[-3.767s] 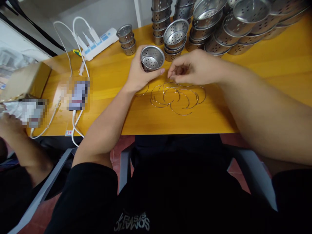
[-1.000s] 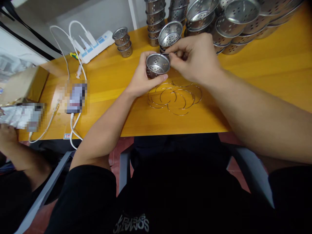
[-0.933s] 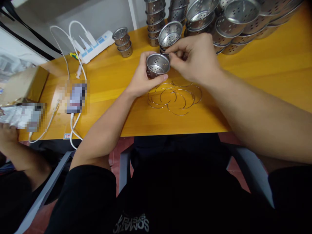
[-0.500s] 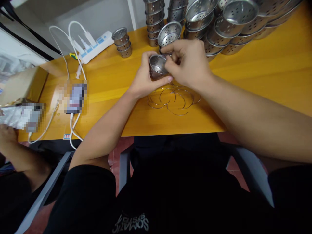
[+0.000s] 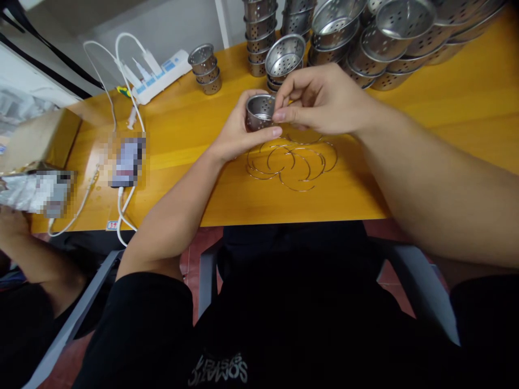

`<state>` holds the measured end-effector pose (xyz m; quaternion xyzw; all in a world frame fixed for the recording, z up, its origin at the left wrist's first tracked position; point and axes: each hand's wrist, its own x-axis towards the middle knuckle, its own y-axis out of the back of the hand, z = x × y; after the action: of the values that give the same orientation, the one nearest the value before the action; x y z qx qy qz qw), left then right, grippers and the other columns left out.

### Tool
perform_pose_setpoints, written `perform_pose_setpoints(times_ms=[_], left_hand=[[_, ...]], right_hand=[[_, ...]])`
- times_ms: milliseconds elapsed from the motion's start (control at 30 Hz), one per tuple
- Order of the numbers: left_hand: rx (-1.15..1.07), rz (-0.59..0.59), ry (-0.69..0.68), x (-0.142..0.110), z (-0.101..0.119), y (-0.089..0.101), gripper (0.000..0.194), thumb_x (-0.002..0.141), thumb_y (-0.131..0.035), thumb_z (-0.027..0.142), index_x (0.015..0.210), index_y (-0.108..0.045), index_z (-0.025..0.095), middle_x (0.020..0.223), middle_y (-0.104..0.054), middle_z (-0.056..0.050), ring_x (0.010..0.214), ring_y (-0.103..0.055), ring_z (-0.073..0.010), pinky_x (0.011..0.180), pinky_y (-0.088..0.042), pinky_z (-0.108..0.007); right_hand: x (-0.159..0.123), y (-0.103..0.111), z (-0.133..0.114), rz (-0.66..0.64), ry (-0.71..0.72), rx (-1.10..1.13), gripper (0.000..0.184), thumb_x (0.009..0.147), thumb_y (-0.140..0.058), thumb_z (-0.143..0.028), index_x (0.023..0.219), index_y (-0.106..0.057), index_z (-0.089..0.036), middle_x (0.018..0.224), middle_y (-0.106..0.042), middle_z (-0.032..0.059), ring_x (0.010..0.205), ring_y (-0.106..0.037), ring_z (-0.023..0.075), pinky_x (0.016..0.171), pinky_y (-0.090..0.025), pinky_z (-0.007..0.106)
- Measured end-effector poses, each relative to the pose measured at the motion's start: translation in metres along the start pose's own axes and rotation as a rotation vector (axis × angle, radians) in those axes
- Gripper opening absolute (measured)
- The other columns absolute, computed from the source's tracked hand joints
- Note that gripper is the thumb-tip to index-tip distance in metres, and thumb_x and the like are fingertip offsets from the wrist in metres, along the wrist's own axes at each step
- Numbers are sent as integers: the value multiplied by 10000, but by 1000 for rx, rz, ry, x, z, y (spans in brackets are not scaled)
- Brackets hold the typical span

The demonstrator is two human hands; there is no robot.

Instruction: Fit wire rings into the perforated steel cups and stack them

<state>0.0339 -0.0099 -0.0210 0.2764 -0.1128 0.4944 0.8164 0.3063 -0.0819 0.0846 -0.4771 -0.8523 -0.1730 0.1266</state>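
My left hand is wrapped round a small perforated metal cup, its opening facing up. At the cup's right rim, my right hand has thumb and forefinger pinched together. Whatever is between those fingertips, if anything, is too small to make out. Several thin curved wires lie loosely overlapped on the table just below both hands.
Stacks of perforated metal cups and wider ones stand along the back. A shorter cup stack, power strip and phone are leftward. Another person's arm shows at far left.
My right hand has drawn slightly right and down from over the cup's opening, fingers still pinched. A thin curved line across the opening no longer shows. My left hand keeps its grip on the cup.
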Motion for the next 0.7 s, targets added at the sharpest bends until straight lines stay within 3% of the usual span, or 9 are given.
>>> perform_pose_setpoints(times_ms=[133,267,400,567,700], left_hand=[[10,-23,23,-1,15,-2,1153,745,-1164,932,1579,-621,351,1523,-794,-115,1402,-817,-397,1265,-698,-607],[52,-42,-20,-1,16,-4,1092,828,-1102,879,1604,-571,323,1545,-774,-138,1381,-812,-384,1237,-689,-592],[79,-28,-43,-1,15,-4,947,898,-1082,713,1604,-575,337,1541,-766,-132,1399,-812,-392,1238,-702,-607],[62,29,6,0,29,-5,856,842,-1151,477,1530,-659,340,1486,-833,-118,1346,-841,-392,1217,-754,-623],[58,38,12,0,37,-5,838,839,-1153,472,1509,-669,331,1449,-841,-115,1330,-839,-393,1223,-749,-637]], right_hand=[[1,-2,-4,-68,-8,-13,674,880,-1249,-816,958,-831,-293,705,-738,-44,537,-620,156,493,-431,287],[1,-2,-5,-47,-34,-15,665,867,-1264,-791,933,-823,-297,657,-742,-28,519,-673,190,475,-484,310],[1,-1,-3,-45,-46,-5,681,839,-1289,-768,919,-822,-279,658,-771,-8,520,-696,198,484,-531,309],[1,-3,-1,-44,-56,-13,589,870,-1304,-640,913,-829,-296,669,-770,-10,548,-707,218,483,-540,335],[1,-4,-2,-32,-45,-17,572,885,-1302,-623,911,-839,-289,699,-768,-10,554,-699,201,478,-522,317]])
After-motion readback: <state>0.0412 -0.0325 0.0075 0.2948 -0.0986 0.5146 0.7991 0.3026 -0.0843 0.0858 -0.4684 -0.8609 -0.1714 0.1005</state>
